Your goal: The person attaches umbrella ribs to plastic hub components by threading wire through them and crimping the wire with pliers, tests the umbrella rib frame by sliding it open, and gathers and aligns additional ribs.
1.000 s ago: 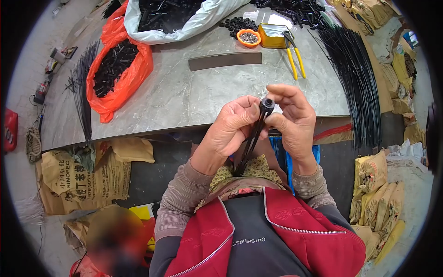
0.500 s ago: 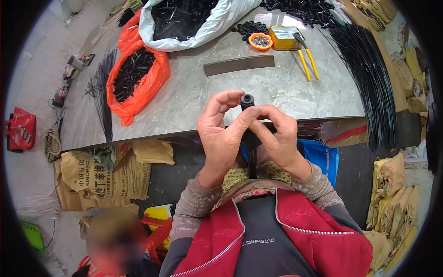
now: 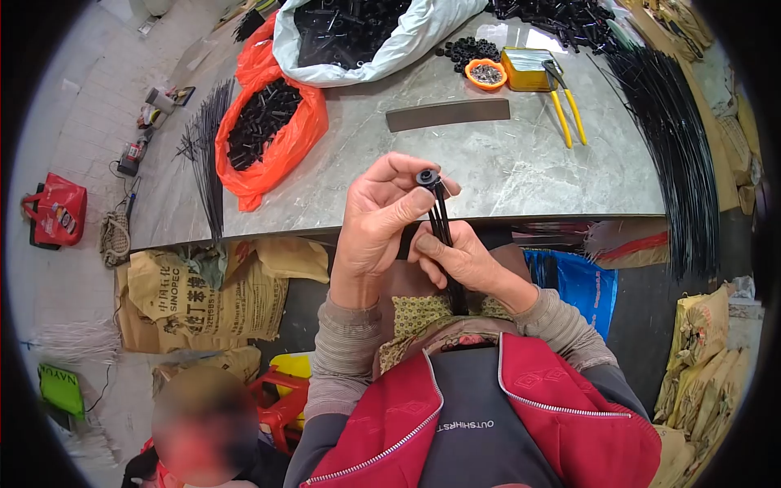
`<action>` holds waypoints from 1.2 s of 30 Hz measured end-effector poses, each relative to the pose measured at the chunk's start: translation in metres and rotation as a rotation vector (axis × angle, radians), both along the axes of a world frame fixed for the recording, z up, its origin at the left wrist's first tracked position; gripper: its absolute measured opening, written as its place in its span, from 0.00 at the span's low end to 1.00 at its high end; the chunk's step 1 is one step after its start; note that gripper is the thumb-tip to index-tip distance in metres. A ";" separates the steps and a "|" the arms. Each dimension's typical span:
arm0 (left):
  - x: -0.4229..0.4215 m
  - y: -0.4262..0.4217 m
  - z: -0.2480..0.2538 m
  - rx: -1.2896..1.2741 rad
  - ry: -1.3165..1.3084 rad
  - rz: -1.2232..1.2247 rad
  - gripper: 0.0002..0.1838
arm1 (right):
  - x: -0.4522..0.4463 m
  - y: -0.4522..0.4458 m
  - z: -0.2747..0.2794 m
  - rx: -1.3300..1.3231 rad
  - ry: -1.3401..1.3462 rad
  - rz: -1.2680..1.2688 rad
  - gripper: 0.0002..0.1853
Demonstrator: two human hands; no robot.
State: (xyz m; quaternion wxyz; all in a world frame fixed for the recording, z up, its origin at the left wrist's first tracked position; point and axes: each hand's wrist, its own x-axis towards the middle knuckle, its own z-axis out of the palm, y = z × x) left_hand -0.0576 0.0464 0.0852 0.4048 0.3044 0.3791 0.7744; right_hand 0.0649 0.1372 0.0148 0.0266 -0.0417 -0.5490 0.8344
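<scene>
- A person's left hand (image 3: 370, 220) steadies the upper end of a bundle of black rods (image 3: 440, 218), thumb and forefinger nearly closed around it, just below a round black cap (image 3: 427, 177).
- The right hand (image 3: 465, 260), fingers curled, grips the rods lower down, over the lap before the gray table (image 3: 553, 179).
- Beyond, a dark flat strip (image 3: 447, 115) lies near yellow-handled pliers (image 3: 575, 118) and an orange bowl (image 3: 486, 87) of small metal pieces.
</scene>
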 end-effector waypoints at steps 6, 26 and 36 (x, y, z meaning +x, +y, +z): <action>0.004 -0.006 -0.002 -0.022 0.100 0.092 0.18 | -0.001 -0.016 0.003 -0.014 -0.003 -0.138 0.16; 0.040 0.002 -0.001 0.027 0.363 0.341 0.14 | 0.013 0.036 0.074 0.679 0.396 -0.574 0.27; 0.047 0.005 -0.001 -0.022 0.357 0.450 0.15 | 0.001 0.033 0.069 0.844 0.572 -0.751 0.16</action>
